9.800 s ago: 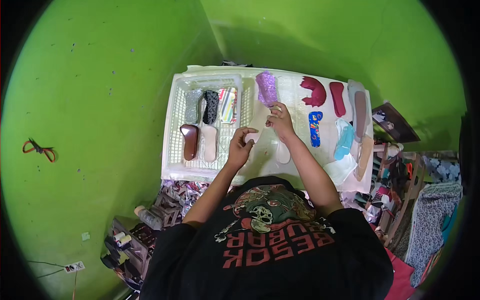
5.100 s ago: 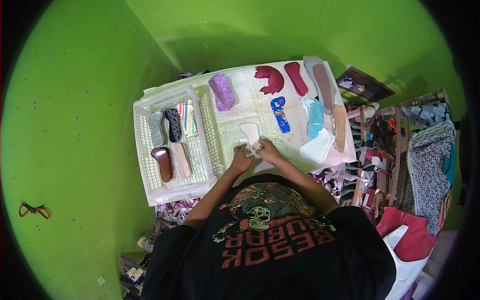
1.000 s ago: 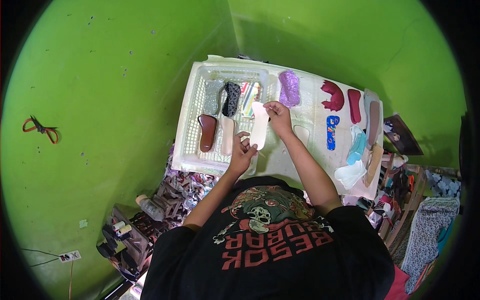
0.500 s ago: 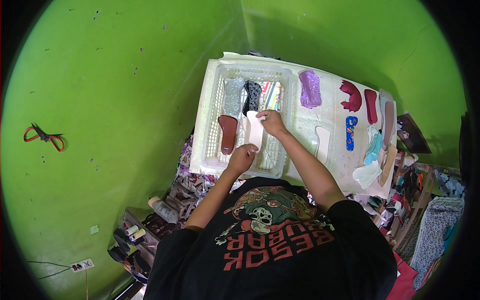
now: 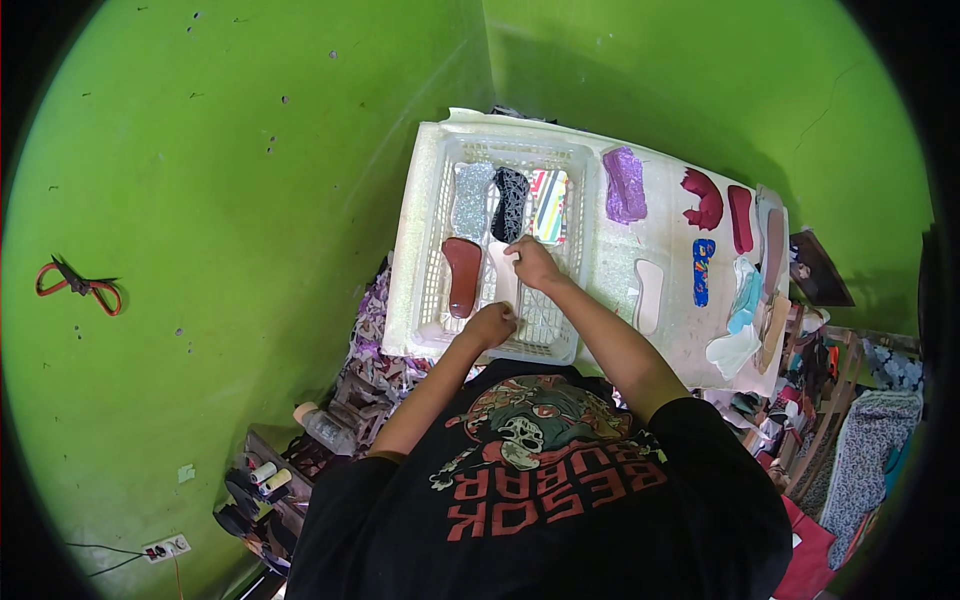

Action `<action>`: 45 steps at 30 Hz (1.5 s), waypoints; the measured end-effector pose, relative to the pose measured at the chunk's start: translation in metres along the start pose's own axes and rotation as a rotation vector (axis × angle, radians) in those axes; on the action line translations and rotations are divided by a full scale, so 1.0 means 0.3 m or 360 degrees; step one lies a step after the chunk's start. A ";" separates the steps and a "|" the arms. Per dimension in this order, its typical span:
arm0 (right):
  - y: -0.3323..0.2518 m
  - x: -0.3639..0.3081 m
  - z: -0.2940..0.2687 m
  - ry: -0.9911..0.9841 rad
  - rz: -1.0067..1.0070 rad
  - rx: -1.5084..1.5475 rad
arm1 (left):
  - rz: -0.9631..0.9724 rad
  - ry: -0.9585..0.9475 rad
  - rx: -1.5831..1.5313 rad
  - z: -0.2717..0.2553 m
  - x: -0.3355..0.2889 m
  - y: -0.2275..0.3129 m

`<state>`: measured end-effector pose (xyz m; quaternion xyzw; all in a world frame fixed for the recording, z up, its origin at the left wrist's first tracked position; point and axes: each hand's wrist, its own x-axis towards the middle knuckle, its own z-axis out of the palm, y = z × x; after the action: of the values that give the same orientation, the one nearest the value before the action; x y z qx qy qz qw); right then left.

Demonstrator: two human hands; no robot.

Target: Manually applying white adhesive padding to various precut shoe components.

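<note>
A pale pink insole-shaped piece (image 5: 503, 275) lies low in the white plastic basket (image 5: 581, 240), between my hands. The closed fingers of my right hand (image 5: 537, 266) pinch its far end, while my left hand (image 5: 489, 327) closes around its near end and hides part of it. To its left rests a brown insole-shaped piece (image 5: 462, 278). Across the far half of the basket lie a glittery silver piece (image 5: 472, 200), a black patterned piece (image 5: 510, 203) and a striped multicoloured piece (image 5: 549, 205).
On the white table (image 5: 620, 265), right of the basket, are purple glittery pieces (image 5: 624, 185), a single pale piece (image 5: 649, 296), a blue patterned piece (image 5: 701, 271) and dark red pieces (image 5: 740, 217). Scissors (image 5: 78, 287) hang on the green wall. Fabric scraps (image 5: 375, 345) heap beside the table.
The pale pink piece has gone lower into the basket, nearer the brown piece's level. Both hands have shifted slightly down with it, and the whole view has moved a little.
</note>
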<state>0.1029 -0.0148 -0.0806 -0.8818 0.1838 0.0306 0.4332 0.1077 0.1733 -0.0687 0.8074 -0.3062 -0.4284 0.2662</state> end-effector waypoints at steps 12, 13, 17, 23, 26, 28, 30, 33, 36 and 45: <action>-0.019 -0.026 -0.012 -0.0050 0.0073 -0.0323 | -0.0007 -0.0090 -0.0017 0.005 0.012 -0.033; -0.025 -0.028 -0.020 -0.0108 0.0100 -0.0360 | -0.0006 -0.0092 -0.0016 0.005 0.012 -0.027; -0.047 -0.029 -0.048 -0.0201 0.0140 -0.0412 | -0.0094 -0.0034 0.0274 -0.011 -0.001 0.025; -0.049 -0.031 -0.045 -0.0277 0.0264 -0.0369 | -0.0215 -0.0064 0.0668 -0.044 -0.026 0.125; -0.068 -0.039 -0.048 -0.0322 0.0277 -0.0363 | -0.0226 -0.0062 0.0735 -0.047 -0.031 0.154; -0.083 -0.049 -0.053 -0.0440 0.0336 -0.0376 | -0.0172 -0.0049 0.0743 -0.028 -0.025 0.139; -0.090 -0.061 -0.060 -0.0457 0.0314 -0.0368 | -0.0123 0.0081 0.0692 -0.012 -0.018 0.115; -0.084 -0.084 -0.078 -0.0468 0.0277 -0.0367 | -0.0114 0.0135 0.0689 0.002 -0.003 0.108; -0.090 -0.121 -0.108 -0.0328 0.0208 -0.0321 | -0.0034 0.0268 0.0534 0.003 0.008 0.130; -0.093 -0.264 -0.319 0.0487 -0.0285 0.0302 | 0.0872 0.0922 -0.0154 0.000 0.068 0.348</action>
<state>0.0289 -0.0499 0.0168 -0.8443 0.1703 -0.1598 0.4823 0.0891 0.0884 -0.0072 0.7698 -0.4019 -0.1102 0.4835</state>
